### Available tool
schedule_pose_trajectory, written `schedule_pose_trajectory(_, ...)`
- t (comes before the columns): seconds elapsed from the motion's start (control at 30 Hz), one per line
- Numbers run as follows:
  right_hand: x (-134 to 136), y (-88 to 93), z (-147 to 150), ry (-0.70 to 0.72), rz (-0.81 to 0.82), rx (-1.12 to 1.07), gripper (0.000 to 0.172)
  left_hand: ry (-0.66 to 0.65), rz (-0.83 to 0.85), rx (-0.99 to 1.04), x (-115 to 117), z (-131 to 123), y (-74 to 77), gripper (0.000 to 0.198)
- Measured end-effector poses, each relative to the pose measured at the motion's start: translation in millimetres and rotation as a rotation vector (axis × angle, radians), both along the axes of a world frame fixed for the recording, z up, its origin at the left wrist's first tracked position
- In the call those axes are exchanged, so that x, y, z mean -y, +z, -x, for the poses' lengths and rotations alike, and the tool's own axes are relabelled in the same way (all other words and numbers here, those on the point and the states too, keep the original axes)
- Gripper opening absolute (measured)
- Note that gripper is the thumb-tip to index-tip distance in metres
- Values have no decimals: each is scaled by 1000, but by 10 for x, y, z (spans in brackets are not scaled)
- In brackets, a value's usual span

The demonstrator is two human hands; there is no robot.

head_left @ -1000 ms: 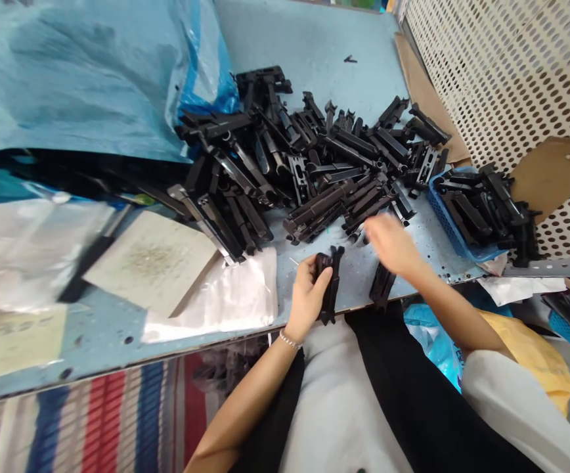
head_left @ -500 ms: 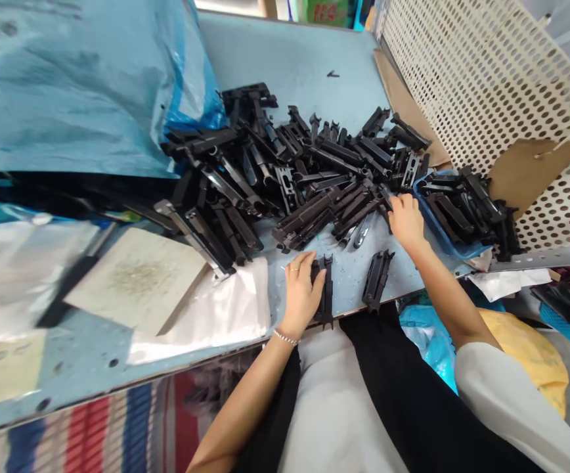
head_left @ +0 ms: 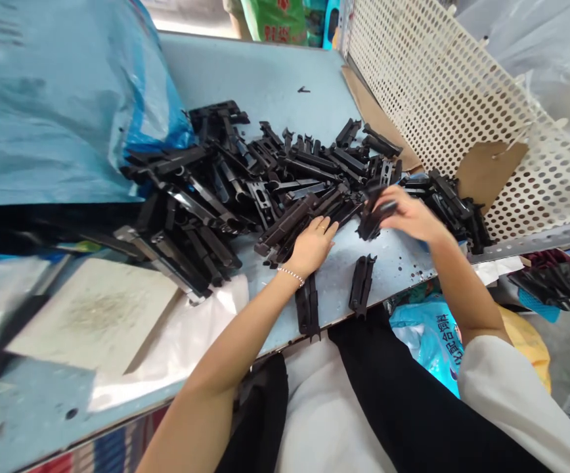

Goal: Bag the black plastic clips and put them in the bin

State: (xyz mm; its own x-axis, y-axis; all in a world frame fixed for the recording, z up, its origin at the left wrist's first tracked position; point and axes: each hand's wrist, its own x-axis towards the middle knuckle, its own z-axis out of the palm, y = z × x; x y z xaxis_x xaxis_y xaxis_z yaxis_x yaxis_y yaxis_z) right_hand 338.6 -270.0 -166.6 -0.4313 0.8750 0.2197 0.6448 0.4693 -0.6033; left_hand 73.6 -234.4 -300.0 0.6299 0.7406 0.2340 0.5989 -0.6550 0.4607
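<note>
A wide heap of black plastic parts [head_left: 309, 164] lies across the light blue table. My right hand [head_left: 406, 213] grips a black part [head_left: 371, 220] at the heap's right front, its outline smeared by motion. At the heap's front edge, my left hand [head_left: 313, 243] rests with its fingers reaching over the black parts; whether it grips one cannot be made out. Just below my left wrist, a black part [head_left: 307, 305] lies near the table's front edge. To the right of it lies another black part [head_left: 362, 284], apart from the heap.
A big blue bag [head_left: 63, 98] stands at the left. A beige board [head_left: 95, 315] and white plastic sheets [head_left: 216, 315] lie in front of it. A perforated cream basket [head_left: 442, 85] rises at the right, with a blue bag [head_left: 433, 335] below the table edge.
The view has shifted. My left hand has moved from beside the near black part up to the heap. My right hand now has a black part lifted at the heap's edge.
</note>
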Motion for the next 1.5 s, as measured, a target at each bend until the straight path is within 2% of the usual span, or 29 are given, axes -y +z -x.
schedule_pose_trajectory(0.1, 128, 551, -478, -331, -95, -112, 34, 23, -30, -39, 72, -30, 2, 52)
schedule_pose_trajectory(0.17, 113, 758, -889, -471, -161, -42, 30, 29, -36, -33, 85, -54, 9, 49)
schedule_pose_trajectory(0.2, 66, 787, -1112, -514, -186, 11, 30, 31, -37, -26, 85, -63, 11, 48)
schedule_pose_trajectory(0.27, -86, 694, -1546, -584, -173, 77, 36, 38, -44, -21, 82, -74, 9, 47)
schedule_pose_trajectory(0.37, -348, 317, -2029, -707, -65, 188, 54, 64, -75, -47, 98, -87, 3, 47)
schedule_pose_trajectory(0.47, -490, -21, -2233, -786, 19, 247, 62, 91, -98, -73, 127, -138, 23, 46)
schedule_pose_trajectory(0.5, -498, -73, -2251, -773, 19, 240, 60, 105, -95, -83, 129, -167, 39, 42)
schedule_pose_trajectory(0.57, -458, -62, -2228, -733, -26, 217, 55, 140, -65, -106, 111, -227, 85, 36)
schedule_pose_trajectory(0.63, -359, 79, -2107, -746, -95, 228, 48, 172, -20, -96, 72, -268, 151, 29)
schedule_pose_trajectory(0.7, -216, 279, -1854, -807, -165, 269, 38, 207, 40, -5, 46, -259, 245, 25)
schedule_pose_trajectory(0.77, -46, 435, -1459, -799, -206, 279, 29, 256, 155, 176, 78, -193, 377, 27)
schedule_pose_trajectory(0.83, 124, 462, -963, -684, -168, 151, 28, 263, 381, 410, 198, -87, 535, 27)
schedule_pose_trajectory(0.87, 201, 418, -702, -561, -80, 47, 35, 233, 540, 534, 289, -28, 613, 27)
schedule_pose_trajectory(0.93, 323, 240, -205, -296, 103, -150, 65, 109, 908, 745, 510, 84, 740, 29)
schedule_pose_trajectory(1.0, 405, 19, 216, -115, 194, -294, 79, -3, 1183, 856, 734, 178, 807, 34)
schedule_pose_trajectory(1.03, 434, -80, 392, -66, 209, -345, 81, -32, 1223, 867, 830, 218, 818, 38)
schedule_pose_trajectory(1.1, 477, -216, 679, -22, 200, -385, 77, -5, 1116, 842, 973, 290, 805, 46)
schedule_pose_trajectory(1.17, 505, -270, 886, 10, 179, -339, 73, 76, 985, 819, 1051, 362, 777, 56)
schedule_pose_trajectory(1.2, 515, -275, 960, 26, 168, -298, 73, 113, 985, 824, 1072, 400, 768, 60)
schedule_pose_trajectory(1.27, 525, -266, 1050, 28, 110, -212, 74, 172, 1112, 890, 1099, 478, 770, 61)
schedule_pose_trajectory(1.33, 525, -257, 1079, -6, -25, -118, 67, 199, 1262, 986, 1123, 552, 799, 60)
schedule_pose_trajectory(1.4, 509, -257, 1078, -5, -220, 6, 49, 210, 1348, 1053, 1155, 603, 837, 59)
schedule_pose_trajectory(1.5, 443, -260, 1072, 106, -460, 223, 27, 210, 1442, 1084, 1222, 607, 872, 60)
